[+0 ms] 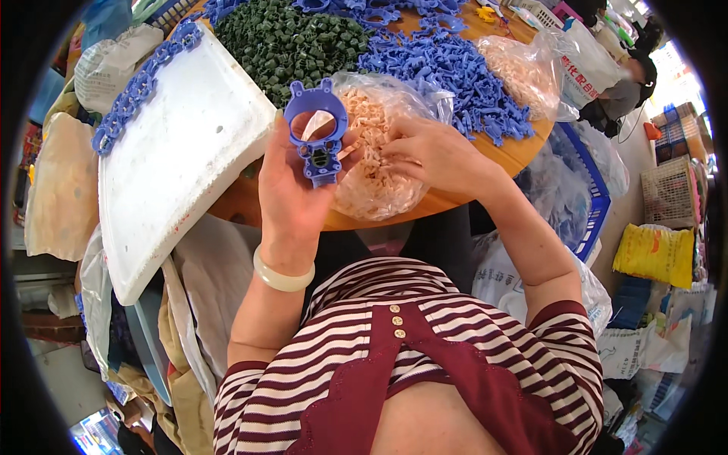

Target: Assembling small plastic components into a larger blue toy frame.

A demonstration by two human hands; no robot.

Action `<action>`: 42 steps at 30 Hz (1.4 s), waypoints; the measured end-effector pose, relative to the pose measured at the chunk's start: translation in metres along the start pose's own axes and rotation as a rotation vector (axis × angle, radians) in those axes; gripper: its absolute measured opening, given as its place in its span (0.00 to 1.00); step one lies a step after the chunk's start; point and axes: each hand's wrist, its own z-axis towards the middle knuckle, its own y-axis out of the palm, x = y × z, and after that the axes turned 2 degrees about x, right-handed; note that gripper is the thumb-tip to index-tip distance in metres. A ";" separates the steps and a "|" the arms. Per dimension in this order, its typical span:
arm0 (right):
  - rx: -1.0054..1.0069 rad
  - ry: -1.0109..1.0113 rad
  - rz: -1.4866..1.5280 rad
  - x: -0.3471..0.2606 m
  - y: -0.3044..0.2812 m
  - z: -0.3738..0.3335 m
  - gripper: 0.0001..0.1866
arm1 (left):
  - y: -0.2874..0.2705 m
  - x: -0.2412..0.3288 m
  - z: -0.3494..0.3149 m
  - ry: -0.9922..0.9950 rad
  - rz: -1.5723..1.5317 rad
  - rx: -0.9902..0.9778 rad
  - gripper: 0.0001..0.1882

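Observation:
My left hand (292, 186) grips a blue plastic figure part (319, 121), held upright over the table's near edge. It has a large open ring for a head, two small ears and a little body with a dark green piece set in it. A clear plastic bag (394, 205) full of small peach-coloured plastic pieces (368, 152) lies open beside it. My right hand (432, 155) is at the bag's right side, fingers curled and drawn together among the pieces. Whatever is between those fingertips is too small to make out.
Heaps of dark green pieces (284, 49) and blue parts (447, 80) cover the round wooden table (535, 152). A white foam board (178, 144) leans at the left, with a row of blue figures (125, 114) along its edge. Another bag of peach pieces (519, 68) lies far right. A blue crate (595, 197) stands below.

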 end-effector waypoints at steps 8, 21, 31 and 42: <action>0.040 -0.054 0.076 0.014 0.012 -0.003 0.06 | 0.009 -0.009 -0.004 -0.028 0.012 -0.050 0.23; 0.429 0.478 1.418 -0.006 -0.010 -0.030 0.08 | 0.022 -0.029 -0.015 -0.121 0.007 -0.085 0.23; 0.583 0.437 1.382 -0.006 -0.008 -0.062 0.09 | 0.030 -0.058 -0.017 -0.223 0.042 -0.130 0.24; 0.562 0.505 1.431 -0.020 -0.022 -0.070 0.10 | 0.036 -0.070 -0.011 -0.288 0.032 -0.132 0.24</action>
